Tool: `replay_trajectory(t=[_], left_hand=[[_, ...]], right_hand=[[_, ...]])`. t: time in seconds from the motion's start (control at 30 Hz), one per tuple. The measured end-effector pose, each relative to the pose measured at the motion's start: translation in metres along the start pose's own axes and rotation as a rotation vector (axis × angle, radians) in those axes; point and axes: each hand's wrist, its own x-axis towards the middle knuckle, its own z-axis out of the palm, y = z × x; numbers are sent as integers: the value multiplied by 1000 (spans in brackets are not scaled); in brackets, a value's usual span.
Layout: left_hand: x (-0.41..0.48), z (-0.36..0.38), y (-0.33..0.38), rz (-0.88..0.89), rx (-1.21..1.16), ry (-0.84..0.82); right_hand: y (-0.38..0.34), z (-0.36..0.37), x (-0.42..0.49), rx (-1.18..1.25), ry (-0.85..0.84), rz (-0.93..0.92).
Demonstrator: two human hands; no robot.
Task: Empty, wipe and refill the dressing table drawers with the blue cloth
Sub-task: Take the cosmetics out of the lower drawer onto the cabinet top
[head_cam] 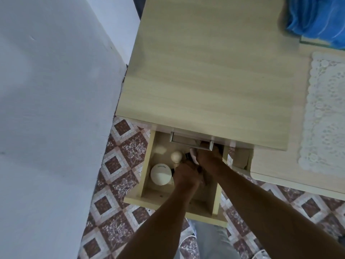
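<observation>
Head view looks straight down on an open drawer at lower centre, with both hands inside it. The left hand and right hand are close together, almost touching, towards the drawer's right side. Their fingers are turned away and in shadow, so I cannot tell whether either one grips anything, though something pale shows at the right hand's edge.

A white jar and a round-capped bottle sit in the drawer's left part, so this looks like the emptying step, only partly done. The cloth lies bunched at the upper right of the frame on the table, well apart from the hands.

Next, whatever is picked up has to be lifted past the metal handle just above and set on the pale wood top. A lace doily lies along the right edge. Patterned brown and white floor tiles show below, and a plain white wall fills the left.
</observation>
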Motion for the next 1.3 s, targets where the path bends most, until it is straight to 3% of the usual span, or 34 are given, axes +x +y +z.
replay_trajectory(t=[0.2, 0.37, 0.6, 0.93, 1.3], left_hand=[[8, -4, 10, 32, 194, -35], [6, -4, 11, 65, 175, 1], [3, -2, 6, 93, 162, 18], [3, 10, 2, 168, 155, 162], [6, 3, 12, 105, 133, 186]], right_hand=[[5, 5, -1, -82, 73, 0], [1, 3, -3, -470, -14, -80], [-2, 4, -4, -865, 27, -217], [3, 8, 7, -1052, 52, -246], [-3, 3, 12, -1034, -17, -241]])
